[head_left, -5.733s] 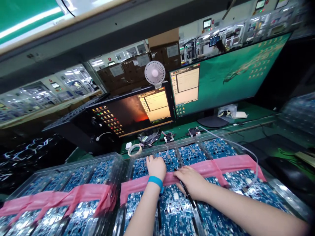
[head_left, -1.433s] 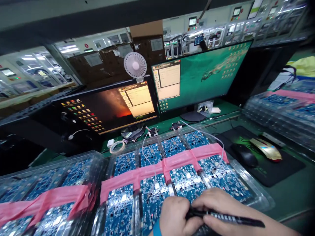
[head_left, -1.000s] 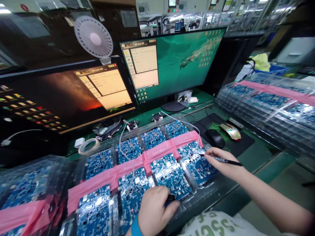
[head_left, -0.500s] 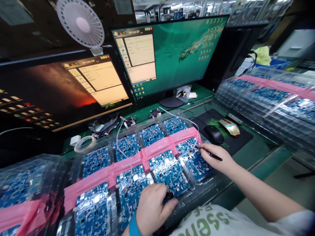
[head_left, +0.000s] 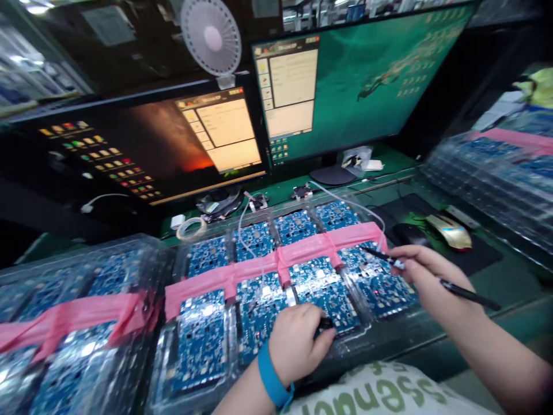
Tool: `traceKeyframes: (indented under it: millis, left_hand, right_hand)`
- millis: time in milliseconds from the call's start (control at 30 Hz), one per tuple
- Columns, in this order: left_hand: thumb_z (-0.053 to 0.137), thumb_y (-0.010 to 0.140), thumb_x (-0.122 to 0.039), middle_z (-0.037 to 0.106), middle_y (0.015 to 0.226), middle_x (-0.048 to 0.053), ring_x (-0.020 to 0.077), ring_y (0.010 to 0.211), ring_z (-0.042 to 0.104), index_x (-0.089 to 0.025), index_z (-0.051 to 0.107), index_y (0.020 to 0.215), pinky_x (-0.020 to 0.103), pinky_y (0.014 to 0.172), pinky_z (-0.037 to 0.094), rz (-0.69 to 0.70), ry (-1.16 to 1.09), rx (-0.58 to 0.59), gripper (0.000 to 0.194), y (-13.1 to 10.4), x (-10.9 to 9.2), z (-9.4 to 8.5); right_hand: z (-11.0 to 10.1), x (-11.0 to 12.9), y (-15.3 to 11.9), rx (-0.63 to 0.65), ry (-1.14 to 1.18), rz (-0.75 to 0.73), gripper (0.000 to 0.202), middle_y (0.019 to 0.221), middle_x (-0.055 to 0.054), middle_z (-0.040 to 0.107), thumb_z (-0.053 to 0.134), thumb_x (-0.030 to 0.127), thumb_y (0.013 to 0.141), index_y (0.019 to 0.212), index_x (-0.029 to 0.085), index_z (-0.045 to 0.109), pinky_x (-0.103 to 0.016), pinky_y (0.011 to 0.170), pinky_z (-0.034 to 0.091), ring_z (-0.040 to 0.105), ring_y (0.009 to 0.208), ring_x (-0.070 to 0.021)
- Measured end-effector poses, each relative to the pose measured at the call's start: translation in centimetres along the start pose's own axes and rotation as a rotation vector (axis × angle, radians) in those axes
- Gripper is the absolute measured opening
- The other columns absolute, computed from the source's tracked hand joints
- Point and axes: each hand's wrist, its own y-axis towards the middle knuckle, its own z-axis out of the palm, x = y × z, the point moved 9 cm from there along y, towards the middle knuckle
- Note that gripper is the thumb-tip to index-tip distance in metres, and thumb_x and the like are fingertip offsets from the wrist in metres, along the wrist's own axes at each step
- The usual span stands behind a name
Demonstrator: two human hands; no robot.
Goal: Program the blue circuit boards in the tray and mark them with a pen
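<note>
My right hand [head_left: 432,282] is closed round a black pen [head_left: 469,295]. Its tip points left, over the upper part of the rightmost front circuit board [head_left: 375,282]. Fingers of my left hand [head_left: 298,343], which wears a blue wristband [head_left: 273,374], are curled round a small black thing [head_left: 325,324] that is mostly hidden. That hand is at the lower edge of the neighbouring blue board [head_left: 322,282]. The boards lie in a clear plastic tray [head_left: 384,331], with pink strips [head_left: 302,251] across their middle. Thin pale cables [head_left: 358,206] run onto the boards.
Two monitors [head_left: 367,86] stand behind the tray, with a white fan [head_left: 211,37] above. More stacked trays [head_left: 142,271] are at left and right. Two mice [head_left: 449,230] rest on a dark pad. A tape roll [head_left: 191,229] lies behind the tray.
The pen is now held lower along the board side, its tip showing further clear of my right hand, which has drawn back rightward. My left hand keeps its grip. The whole view has shifted.
</note>
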Motion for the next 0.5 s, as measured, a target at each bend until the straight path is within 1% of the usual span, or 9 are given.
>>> traceKeyframes:
  millis: [67,133,200,267,367,433,500]
  left_hand:
    - [0.042,0.079,-0.031,0.053,0.073,0.003,0.0159,0.067,0.05,-0.016,0.05,0.082,0.029,0.059,0.039,-0.003,0.023,-0.001,0.017,-0.4,-0.2,-0.2]
    - [0.042,0.079,-0.031,0.053,0.072,0.004,0.0165,0.068,0.05,-0.016,0.051,0.082,0.03,0.061,0.04,-0.014,0.059,-0.021,0.017,-1.2,-0.2,-0.8]
    - [0.042,0.079,-0.03,0.053,0.072,0.004,0.0172,0.069,0.05,-0.016,0.051,0.08,0.032,0.063,0.041,-0.065,0.092,-0.064,0.017,-2.3,0.4,-1.8]
    - [0.041,0.079,-0.027,0.053,0.072,0.004,0.0179,0.07,0.051,-0.016,0.052,0.08,0.034,0.064,0.042,-0.152,0.117,-0.085,0.016,-3.7,1.5,-2.5]
    - [0.041,0.079,-0.023,0.056,0.077,0.005,0.0181,0.074,0.052,-0.016,0.054,0.082,0.035,0.068,0.043,-0.265,0.135,-0.062,0.015,-5.9,3.4,-2.6]
    - [0.043,0.077,-0.022,0.057,0.083,0.005,0.0182,0.08,0.052,-0.015,0.055,0.084,0.035,0.074,0.042,-0.27,0.112,-0.058,0.015,-6.8,4.0,-2.4]
    - [0.045,0.077,-0.023,0.057,0.087,0.005,0.0184,0.085,0.051,-0.015,0.055,0.086,0.035,0.078,0.041,-0.255,0.074,-0.063,0.016,-7.3,4.3,-2.1]
  right_hand:
    - [4.4,2.5,-1.2,0.212,0.055,-0.081,0.02,0.071,-0.003,0.06,0.043,0.027,0.074,0.087,0.02,0.056,-0.026,0.059,0.046,0.057,0.068,-0.0177]
    - [9.0,4.7,-2.4,0.409,0.097,-0.141,0.017,0.071,-0.001,0.059,0.042,0.025,0.075,0.086,0.02,0.054,-0.026,0.061,0.046,0.057,0.068,-0.0163]
    - [12.9,6.4,-3.4,0.545,0.139,-0.17,0.016,0.07,0.0,0.059,0.041,0.022,0.074,0.083,0.02,0.054,-0.026,0.061,0.045,0.057,0.067,-0.0152]
    - [16.1,7.4,-3.9,0.626,0.15,-0.202,0.015,0.069,0.001,0.059,0.041,0.02,0.073,0.079,0.02,0.055,-0.025,0.061,0.045,0.057,0.067,-0.0144]
    - [19.2,8.3,-4.3,0.68,0.122,-0.268,0.013,0.068,0.002,0.059,0.042,0.019,0.072,0.076,0.019,0.055,-0.024,0.061,0.043,0.055,0.065,-0.0133]
    - [20.5,8.4,-4.4,0.688,0.094,-0.297,0.013,0.07,0.003,0.06,0.044,0.019,0.072,0.077,0.019,0.056,-0.023,0.061,0.042,0.055,0.066,-0.0126]
    - [21.2,8.3,-4.6,0.695,0.064,-0.311,0.013,0.072,0.003,0.06,0.044,0.02,0.073,0.078,0.019,0.056,-0.023,0.061,0.041,0.054,0.066,-0.0122]
